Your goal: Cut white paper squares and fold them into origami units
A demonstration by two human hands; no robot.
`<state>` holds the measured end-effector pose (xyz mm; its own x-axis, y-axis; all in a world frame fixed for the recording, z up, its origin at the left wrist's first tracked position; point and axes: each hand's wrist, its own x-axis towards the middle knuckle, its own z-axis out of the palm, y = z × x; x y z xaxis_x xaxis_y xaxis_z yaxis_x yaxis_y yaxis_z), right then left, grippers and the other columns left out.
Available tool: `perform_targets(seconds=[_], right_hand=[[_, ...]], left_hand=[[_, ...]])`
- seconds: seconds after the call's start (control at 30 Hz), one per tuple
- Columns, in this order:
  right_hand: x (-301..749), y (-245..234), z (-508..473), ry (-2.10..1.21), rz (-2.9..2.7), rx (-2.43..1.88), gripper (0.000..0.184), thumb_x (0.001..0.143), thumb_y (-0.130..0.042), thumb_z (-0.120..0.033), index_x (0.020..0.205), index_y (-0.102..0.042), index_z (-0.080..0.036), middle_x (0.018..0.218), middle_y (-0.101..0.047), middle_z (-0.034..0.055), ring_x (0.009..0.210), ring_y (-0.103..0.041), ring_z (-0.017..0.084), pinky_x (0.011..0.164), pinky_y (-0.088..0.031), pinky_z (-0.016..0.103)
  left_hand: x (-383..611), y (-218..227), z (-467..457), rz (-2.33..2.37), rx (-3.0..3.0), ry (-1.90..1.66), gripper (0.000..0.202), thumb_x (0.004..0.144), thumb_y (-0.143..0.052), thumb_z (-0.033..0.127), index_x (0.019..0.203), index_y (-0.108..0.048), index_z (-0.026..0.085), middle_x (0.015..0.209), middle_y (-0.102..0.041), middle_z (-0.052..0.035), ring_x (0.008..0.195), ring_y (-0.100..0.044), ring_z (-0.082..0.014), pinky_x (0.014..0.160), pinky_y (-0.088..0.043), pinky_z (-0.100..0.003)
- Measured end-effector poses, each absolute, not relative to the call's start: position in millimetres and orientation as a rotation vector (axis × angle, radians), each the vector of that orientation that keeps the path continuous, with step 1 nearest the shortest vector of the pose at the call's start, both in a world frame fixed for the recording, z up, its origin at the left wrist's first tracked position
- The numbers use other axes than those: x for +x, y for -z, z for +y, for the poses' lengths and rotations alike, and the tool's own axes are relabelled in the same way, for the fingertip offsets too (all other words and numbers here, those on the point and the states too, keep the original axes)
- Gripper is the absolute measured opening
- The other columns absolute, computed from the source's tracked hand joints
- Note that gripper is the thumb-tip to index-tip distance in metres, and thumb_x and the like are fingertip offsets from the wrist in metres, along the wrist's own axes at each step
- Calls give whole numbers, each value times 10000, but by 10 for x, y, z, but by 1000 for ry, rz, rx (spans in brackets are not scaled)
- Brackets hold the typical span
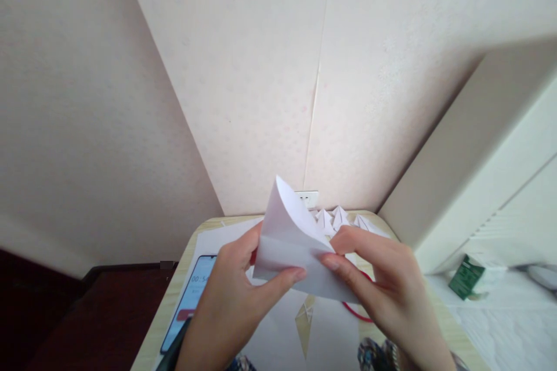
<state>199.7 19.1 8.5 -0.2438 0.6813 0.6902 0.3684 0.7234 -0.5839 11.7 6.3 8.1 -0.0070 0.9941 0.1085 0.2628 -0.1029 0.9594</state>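
A piece of white paper [285,255] is held up over the table, its upper edge curving open into a fold. My left hand [243,284] grips its left side, thumb across the front and fingers behind. At the right edge my right hand [378,272] pinches the paper between thumb and index finger. Beneath, white sheets [331,336] lie on the table, with a kite-shaped patch of wood showing between them. Behind the right hand stand several folded white paper pieces [339,217] with pointed tops.
The pale wooden table [150,330] stands against the wall. A phone [202,275] showing a timer lies at the left. Part of a red ring-shaped object [359,314] shows under my right hand. A socket [310,198] is on the wall; a green box [467,276] lies at the right.
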Motion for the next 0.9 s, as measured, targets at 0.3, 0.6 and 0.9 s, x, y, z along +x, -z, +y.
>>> perform_targets(seconds=[0.3,0.6,0.9], right_hand=[[2044,-105,166,-337,-1925,-827,243,958,-655,-244,720,-624,-208,606,-641,-50,534,-587,93,519,-435,187],[2047,-104,174,-363,-2051,-794,299,1009,-577,-287,722,-594,-205,616,-613,-31,546,-555,102,506,-403,209],[2015,-104,167,-404,-2159,-743,356,1031,-530,-285,684,-535,-205,603,-564,-26,549,-526,100,515,-389,213]], left_hand=[[86,-121,80,1234,1283,-1200,210,625,-871,214,823,-801,208,780,-793,-2,727,-709,-183,629,-563,-214],[105,-87,67,1156,1228,-1245,226,682,-849,233,885,-758,190,903,-811,-56,796,-737,-210,713,-590,-273],[114,-121,36,1129,1160,-1455,176,723,-818,270,600,-718,194,609,-698,22,575,-603,-125,527,-480,-185]])
